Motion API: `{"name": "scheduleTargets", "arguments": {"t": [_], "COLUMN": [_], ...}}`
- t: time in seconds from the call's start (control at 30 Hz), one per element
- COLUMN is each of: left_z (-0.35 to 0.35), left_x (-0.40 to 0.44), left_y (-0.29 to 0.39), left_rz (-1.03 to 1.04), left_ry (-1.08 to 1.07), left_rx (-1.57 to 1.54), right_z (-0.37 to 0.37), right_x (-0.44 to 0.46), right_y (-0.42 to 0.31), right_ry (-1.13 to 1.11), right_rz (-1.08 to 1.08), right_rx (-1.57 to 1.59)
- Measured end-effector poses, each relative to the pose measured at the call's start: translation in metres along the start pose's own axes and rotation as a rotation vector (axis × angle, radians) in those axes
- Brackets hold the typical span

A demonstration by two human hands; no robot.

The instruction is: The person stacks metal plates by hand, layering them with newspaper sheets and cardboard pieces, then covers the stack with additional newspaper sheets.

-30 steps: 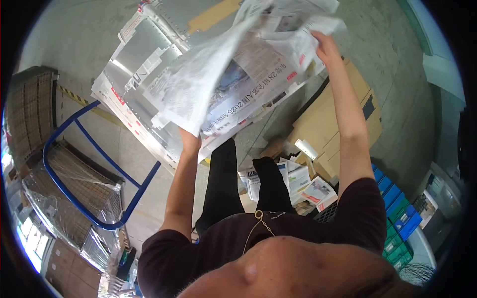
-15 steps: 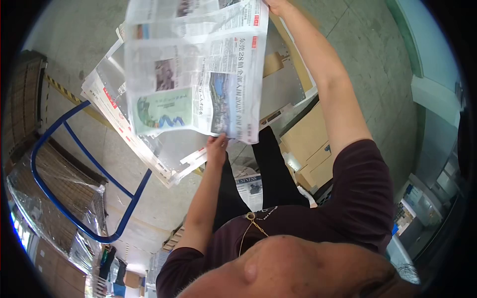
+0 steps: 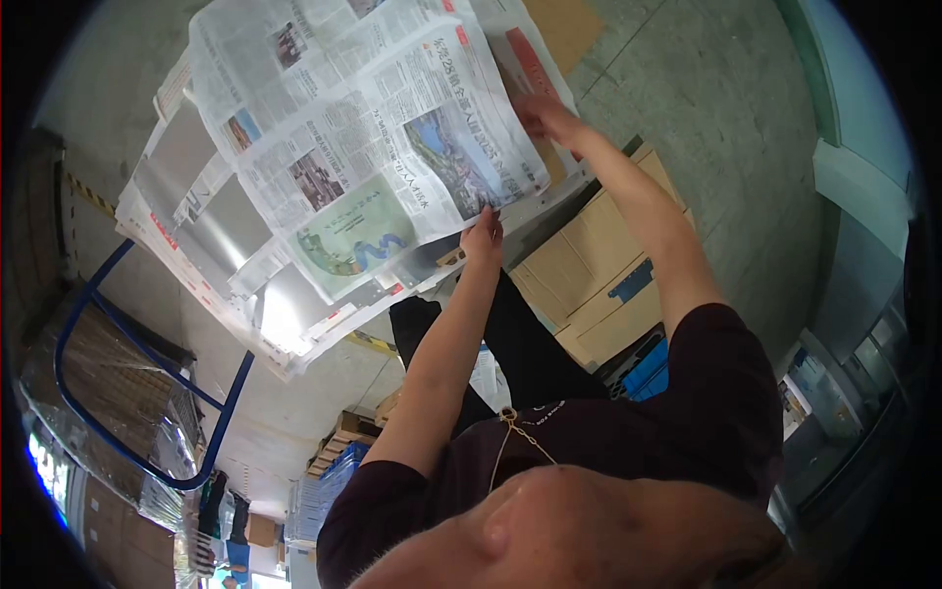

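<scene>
An unfolded newspaper sheet (image 3: 363, 147) lies over a stack of shiny metal panels (image 3: 208, 211) with more paper between them. My left hand (image 3: 482, 238) pinches the near edge of the sheet, beneath its landscape picture. At the sheet's right edge is my right hand (image 3: 549, 123), reaching over the paper border; its fingers are blurred and partly in shadow, so their grip is unclear. Bare metal shows along the left and near sides of the stack.
A blue tubular handle (image 3: 224, 422) stands at the left beside film-wrapped goods (image 3: 118, 393). Flattened cardboard (image 3: 599, 270) lies at the right of my legs, near a blue crate (image 3: 648, 371). Wooden pallets (image 3: 343, 437) are below left.
The newspaper, earlier lifted and folded over, then held up, has come down spread across the panels. My right hand has moved down from the sheet's far corner to its right edge.
</scene>
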State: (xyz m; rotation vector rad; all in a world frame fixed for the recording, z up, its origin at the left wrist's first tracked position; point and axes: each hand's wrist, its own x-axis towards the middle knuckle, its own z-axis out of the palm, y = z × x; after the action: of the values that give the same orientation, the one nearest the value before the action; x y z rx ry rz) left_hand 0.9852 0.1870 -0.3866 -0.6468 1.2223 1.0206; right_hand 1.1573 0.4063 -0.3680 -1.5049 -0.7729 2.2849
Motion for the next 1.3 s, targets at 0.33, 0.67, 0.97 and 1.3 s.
{"name": "scheduleTargets", "arguments": {"t": [0.33, 0.67, 0.97, 1.3], "left_z": [0.034, -0.012, -0.099, -0.127], "left_x": [0.023, -0.018, -0.029, -0.015], "left_y": [-0.029, 0.055, 0.152, 0.170], "left_rz": [-0.101, 1.178, 1.000, 1.200], "left_ry": [0.034, -0.060, -0.261, -0.469], "left_rx": [0.189, 1.687, 2.641, 2.677], "right_z": [-0.045, -0.048, -0.028, 0.053], "right_x": [-0.032, 0.000, 0.011, 0.000], "right_y": [0.080, 0.139, 0.154, 0.226], "right_ry": [0.215, 0.598, 0.972, 1.600], "right_rz": [0.055, -0.161, -0.243, -0.353], "right_rx": [0.289, -0.223, -0.804, -0.144]}}
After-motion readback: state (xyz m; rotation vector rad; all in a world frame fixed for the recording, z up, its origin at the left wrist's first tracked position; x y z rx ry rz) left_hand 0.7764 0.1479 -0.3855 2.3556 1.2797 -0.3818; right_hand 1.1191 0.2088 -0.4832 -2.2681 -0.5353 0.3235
